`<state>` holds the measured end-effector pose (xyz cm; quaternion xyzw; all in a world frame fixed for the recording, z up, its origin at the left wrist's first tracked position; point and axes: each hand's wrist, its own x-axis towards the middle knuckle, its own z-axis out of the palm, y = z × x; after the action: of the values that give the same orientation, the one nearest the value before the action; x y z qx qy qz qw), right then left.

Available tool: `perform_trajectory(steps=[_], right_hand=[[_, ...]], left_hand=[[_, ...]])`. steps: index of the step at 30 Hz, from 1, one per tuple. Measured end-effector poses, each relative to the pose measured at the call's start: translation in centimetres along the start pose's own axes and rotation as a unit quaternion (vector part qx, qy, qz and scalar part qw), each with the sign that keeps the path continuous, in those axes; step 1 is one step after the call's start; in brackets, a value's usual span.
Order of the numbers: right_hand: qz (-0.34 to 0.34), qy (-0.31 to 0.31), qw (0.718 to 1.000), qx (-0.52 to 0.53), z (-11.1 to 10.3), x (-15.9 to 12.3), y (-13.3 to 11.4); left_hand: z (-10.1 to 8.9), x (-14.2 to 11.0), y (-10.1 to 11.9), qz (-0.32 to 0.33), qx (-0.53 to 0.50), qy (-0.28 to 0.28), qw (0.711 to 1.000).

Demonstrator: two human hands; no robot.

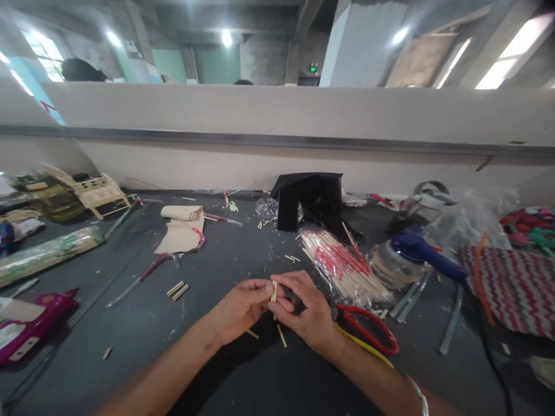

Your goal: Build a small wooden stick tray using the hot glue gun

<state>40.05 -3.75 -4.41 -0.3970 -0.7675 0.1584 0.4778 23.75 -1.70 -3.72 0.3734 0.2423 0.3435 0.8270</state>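
Note:
Short pale wooden sticks (pixel 274 290) stand nearly upright between my two hands, pinched at the fingertips above the dark table. My left hand (pixel 243 306) closes thumb and finger on their left side. From the right, my right hand (pixel 307 306) grips the same sticks with bent fingers; how many pieces there are is hard to make out. Below the hands lies a loose stick piece (pixel 281 335) on the table. More cut stick pieces (pixel 177 290) rest to the left. Beside my right wrist are red-handled pliers (pixel 373 326), partly hidden by the arm.
A plastic bag of red-tipped sticks (pixel 338 260) lies right of centre. Farther right is a blue hot-glue gun (pixel 427 254) with a cord. A magenta tool (pixel 39 323) sits at the left, a small wooden chair model (pixel 97 193) behind it. Black cloth (pixel 318 196) lies by the back panel.

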Motion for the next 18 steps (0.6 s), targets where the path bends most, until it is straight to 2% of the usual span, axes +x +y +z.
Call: perform_trajectory(steps=[18], right_hand=[[0.033, -0.015, 0.999, 0.011, 0.1, -0.03, -0.06]], left_hand=[[-0.38, 0.27, -0.08, -0.002, -0.002, 0.01, 1.0]])
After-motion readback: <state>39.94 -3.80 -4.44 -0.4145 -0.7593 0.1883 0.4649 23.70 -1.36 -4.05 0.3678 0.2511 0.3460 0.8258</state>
